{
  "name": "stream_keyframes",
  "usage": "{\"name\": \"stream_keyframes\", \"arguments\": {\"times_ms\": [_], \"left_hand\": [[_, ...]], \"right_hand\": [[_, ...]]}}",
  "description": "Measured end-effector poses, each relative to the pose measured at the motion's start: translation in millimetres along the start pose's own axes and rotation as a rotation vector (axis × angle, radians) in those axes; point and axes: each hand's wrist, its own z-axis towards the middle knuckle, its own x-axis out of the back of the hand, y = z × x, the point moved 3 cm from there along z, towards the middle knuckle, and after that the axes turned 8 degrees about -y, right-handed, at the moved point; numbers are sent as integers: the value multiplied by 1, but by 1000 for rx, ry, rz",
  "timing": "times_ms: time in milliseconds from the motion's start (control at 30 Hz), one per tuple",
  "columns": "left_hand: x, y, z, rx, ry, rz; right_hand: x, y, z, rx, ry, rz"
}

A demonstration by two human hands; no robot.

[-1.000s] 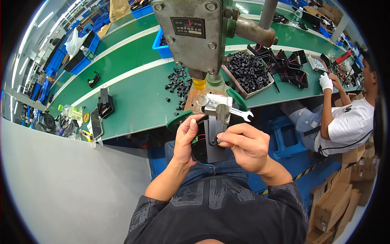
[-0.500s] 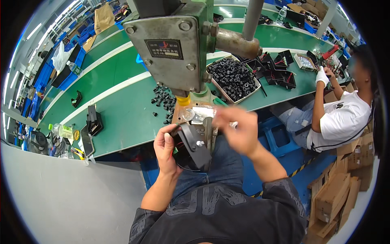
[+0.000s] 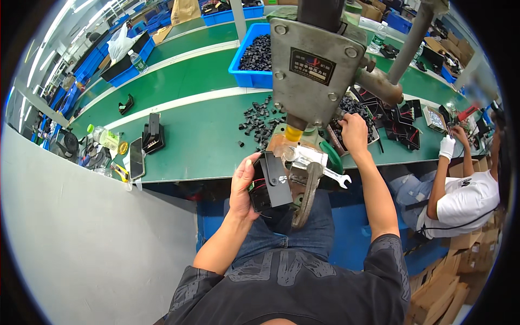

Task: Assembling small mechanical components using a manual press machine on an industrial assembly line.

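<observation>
My left hand [image 3: 243,187] grips a black plastic housing [image 3: 279,189] by its left side, with thin red wires showing inside, in front of the hand press [image 3: 319,76]. My right hand [image 3: 355,134] is over the box of small black plastic caps [image 3: 372,120], right of the press; its fingers are bent together among the caps, and what they pinch, if anything, is hidden. Beneath the yellow press tip [image 3: 293,134] sits a clear round piece [image 3: 290,154]. Beside it, a metal wrench [image 3: 337,177] sticks out over the table edge.
Loose black caps [image 3: 254,120] lie left of the press, before a blue bin [image 3: 252,79] of similar parts. Another black housing [image 3: 154,135], a phone [image 3: 137,158] and a bottle [image 3: 104,137] stand leftward. More housings [image 3: 403,122] and a seated co-worker [image 3: 468,192] are at right.
My right hand has moved from near the housing up and right to the box of caps. My left hand still holds the housing. The view has shifted, bringing the blue bin into sight.
</observation>
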Motion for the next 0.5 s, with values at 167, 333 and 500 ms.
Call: {"name": "stream_keyframes", "arguments": {"times_ms": [167,333,500], "left_hand": [[12,0,-3,-6,11,42],[-16,8,-6,16,27,55],[-50,8,-7,46,34,52]], "right_hand": [[68,-48,-19,64,231,297],[79,-74,-73,-135,-218,1603],[92,-106,-114,-139,-377,1865]]}}
